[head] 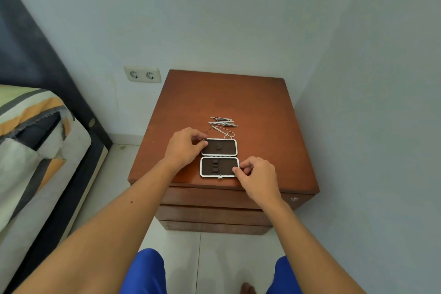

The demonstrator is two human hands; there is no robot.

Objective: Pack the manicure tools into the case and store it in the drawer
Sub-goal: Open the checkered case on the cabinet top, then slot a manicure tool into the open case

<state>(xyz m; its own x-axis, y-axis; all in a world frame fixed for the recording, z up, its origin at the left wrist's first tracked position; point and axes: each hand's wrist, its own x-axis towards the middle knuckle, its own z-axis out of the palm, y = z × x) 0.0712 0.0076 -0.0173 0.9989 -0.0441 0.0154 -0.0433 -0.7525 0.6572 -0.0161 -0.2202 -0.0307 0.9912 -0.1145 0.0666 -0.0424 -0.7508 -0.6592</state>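
Note:
A small manicure case (219, 157) lies opened flat on the wooden nightstand (262, 107), both dark-lined halves showing only elastic loops. My left hand (185, 147) pinches the left edge of the far half. My right hand (259, 174) pinches the right edge of the near half. Just behind the case lie the metal tools: small scissors (224, 132), a nail clipper (223, 123) and tweezers (220, 118).
The nightstand has closed drawers (210, 200) in its front, below the top. It stands in a wall corner, with a double socket (142, 74) to its left. A bed (31, 141) with striped bedding is at the left. My knees in blue shorts are over the tiled floor.

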